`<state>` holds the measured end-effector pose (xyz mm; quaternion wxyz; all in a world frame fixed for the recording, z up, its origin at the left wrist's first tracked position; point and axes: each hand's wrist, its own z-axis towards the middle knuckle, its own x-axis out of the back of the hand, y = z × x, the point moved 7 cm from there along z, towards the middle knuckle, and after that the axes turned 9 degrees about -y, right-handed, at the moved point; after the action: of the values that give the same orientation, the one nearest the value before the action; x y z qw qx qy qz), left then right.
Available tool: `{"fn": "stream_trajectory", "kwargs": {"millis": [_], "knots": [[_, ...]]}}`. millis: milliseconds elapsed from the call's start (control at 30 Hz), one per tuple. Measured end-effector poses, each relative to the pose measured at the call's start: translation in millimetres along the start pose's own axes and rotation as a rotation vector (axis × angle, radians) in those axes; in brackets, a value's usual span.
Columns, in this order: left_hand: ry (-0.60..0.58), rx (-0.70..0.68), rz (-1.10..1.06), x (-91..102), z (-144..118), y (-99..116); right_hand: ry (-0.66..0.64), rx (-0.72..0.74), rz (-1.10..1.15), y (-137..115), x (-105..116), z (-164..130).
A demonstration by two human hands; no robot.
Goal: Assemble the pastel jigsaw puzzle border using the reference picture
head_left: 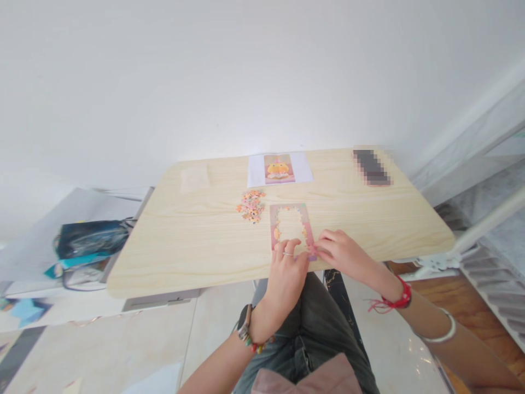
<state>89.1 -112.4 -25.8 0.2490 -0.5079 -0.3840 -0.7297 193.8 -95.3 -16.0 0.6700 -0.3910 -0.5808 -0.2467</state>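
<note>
A partly assembled jigsaw puzzle (274, 221) lies near the table's front edge; its joined pieces form a pink and purple border around a bare middle. My left hand (287, 276) rests over the bottom edge of this border, fingers bent but apart, touching the pieces. At the lower right corner, my right hand (342, 253) has thumb and fingers pinched on a small pink puzzle piece (312, 250). The fingertips hide part of that piece. Just left of the border sits a pile of loose puzzle pieces (251, 206), pink, orange and white.
Behind the puzzle lies a white sheet with a printed picture (279, 169) of an orange figure. A blurred-out dark phone-like object (372, 167) is at the back right, a pale flat packet (194, 179) at the back left. The wooden table (184, 235) meets a white wall.
</note>
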Motion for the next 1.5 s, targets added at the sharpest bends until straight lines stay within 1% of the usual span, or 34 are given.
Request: {"fn": "stream_trajectory", "kwargs": {"millis": [133, 433, 600, 700, 833, 967, 1067, 1267, 1400, 1500], "knots": [[0.009, 0.007, 0.008, -0.6, 0, 0, -0.028, 0.005, -0.040, -2, 0, 0], [0.074, 0.009, 0.013, 1.9, 0, 2, -0.036, -0.001, -0.061, -1, 0, 3], [0.078, -0.002, 0.015, 2.5, 0, 3, -0.031, -0.006, -0.057, -4, 3, 3], [0.070, -0.001, 0.016, 2.1, 0, 4, -0.034, -0.004, -0.093, -7, 4, 2], [0.069, -0.006, 0.010, 3.5, 0, 5, -0.021, 0.009, -0.174, -10, 5, 2], [0.077, 0.013, 0.009, 5.4, 0, 6, 0.009, 0.009, -0.202, -11, 7, 1], [0.092, 0.029, 0.011, 5.5, -2, 6, 0.030, 0.007, -0.199, -11, 8, 1], [0.116, 0.007, 0.052, 3.7, -5, 9, 0.068, 0.042, -0.158, -14, 9, -1], [0.105, 0.010, 0.057, 3.2, -5, 10, 0.067, 0.070, -0.164, -16, 8, -2], [0.110, 0.012, 0.053, 4.0, -6, 10, 0.054, 0.063, -0.162, -16, 7, -1]]}}
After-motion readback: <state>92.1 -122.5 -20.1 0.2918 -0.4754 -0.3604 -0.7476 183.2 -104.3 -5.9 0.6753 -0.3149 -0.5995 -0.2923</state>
